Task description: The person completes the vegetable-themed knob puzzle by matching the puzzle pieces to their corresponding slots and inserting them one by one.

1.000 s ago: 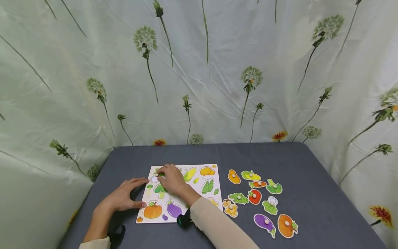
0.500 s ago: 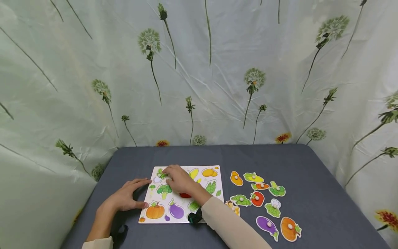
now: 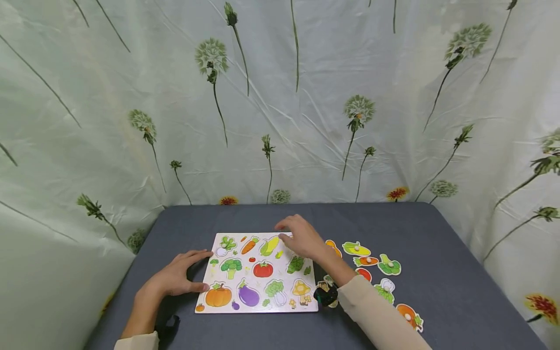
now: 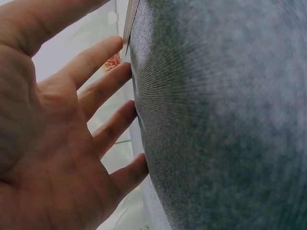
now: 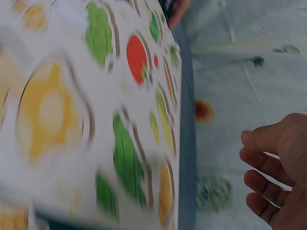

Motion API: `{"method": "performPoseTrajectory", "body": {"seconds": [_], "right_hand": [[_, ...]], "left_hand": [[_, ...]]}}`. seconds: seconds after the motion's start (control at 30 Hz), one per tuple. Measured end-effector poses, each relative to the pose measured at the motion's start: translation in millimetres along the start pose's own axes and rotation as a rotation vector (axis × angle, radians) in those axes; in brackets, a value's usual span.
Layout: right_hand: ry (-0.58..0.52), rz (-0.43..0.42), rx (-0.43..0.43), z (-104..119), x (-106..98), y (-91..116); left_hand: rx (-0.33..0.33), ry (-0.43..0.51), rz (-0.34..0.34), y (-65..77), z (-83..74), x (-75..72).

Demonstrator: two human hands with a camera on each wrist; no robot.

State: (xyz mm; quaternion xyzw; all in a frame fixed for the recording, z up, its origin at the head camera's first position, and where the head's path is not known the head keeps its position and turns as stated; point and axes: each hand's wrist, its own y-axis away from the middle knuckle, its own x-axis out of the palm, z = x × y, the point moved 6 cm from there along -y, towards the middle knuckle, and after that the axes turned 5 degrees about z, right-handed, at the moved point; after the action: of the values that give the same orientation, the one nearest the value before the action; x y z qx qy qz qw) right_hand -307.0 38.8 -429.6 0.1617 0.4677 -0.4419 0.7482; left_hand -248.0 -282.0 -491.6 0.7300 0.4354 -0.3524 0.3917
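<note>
My left hand [image 3: 177,274] rests at the left edge of a white vegetable puzzle board [image 3: 201,306], thumb and fingers spread. In the left wrist view the left palm [image 4: 53,143] faces the camera, holding nothing. My right hand [image 3: 303,238] is over the far right corner of the board, fingers loosely bent. The right wrist view shows that right hand [image 5: 278,167] with nothing in it, apart from the board [image 5: 100,96]. A white-and-green radish piece [image 3: 226,243] with a knob sits at the board's far left corner.
Loose knobbed puzzle pieces lie right of the board: a corn [image 3: 356,249], a carrot [image 3: 365,261], a broccoli [image 3: 389,265], a cabbage [image 3: 385,291], a pumpkin [image 3: 409,317] and others partly hidden by the right arm. A patterned curtain [image 3: 280,107] hangs behind the dark tablecloth [image 3: 245,335].
My right hand has left the radish piece's knob at the far left corner and moved right across the board. The left hand stays at the board's left edge.
</note>
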Motion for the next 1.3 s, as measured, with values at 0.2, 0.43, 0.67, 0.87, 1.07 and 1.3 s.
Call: {"method": "performPoseTrajectory", "body": {"seconds": [0.2,0.43,0.67,0.87,1.07,1.3], "right_hand": [[0.047,-0.081,0.042,-28.9,-32.6,29.9],[0.07,-0.138,0.111,-56.3,-48.7,61.0],[0.076,-0.183,0.158,-84.9,-60.0,95.6],[0.081,-0.198,0.201,-112.0,-70.2,127.3],[0.103,-0.2,0.245,-131.4,-75.2,151.0],[0.082,-0.165,0.308,-145.7,-74.7,165.8]], "left_hand": [[-0.021,-0.007,0.01,0.7,-1.1,-1.1],[-0.011,0.004,0.016,3.0,-5.6,-2.6],[0.003,0.012,0.011,1.8,-5.4,-2.2],[-0.008,0.016,0.016,0.5,-1.5,0.0],[-0.018,0.013,0.014,2.8,-2.7,-1.1],[-0.029,0.014,0.019,2.5,-4.6,-0.7]]}}
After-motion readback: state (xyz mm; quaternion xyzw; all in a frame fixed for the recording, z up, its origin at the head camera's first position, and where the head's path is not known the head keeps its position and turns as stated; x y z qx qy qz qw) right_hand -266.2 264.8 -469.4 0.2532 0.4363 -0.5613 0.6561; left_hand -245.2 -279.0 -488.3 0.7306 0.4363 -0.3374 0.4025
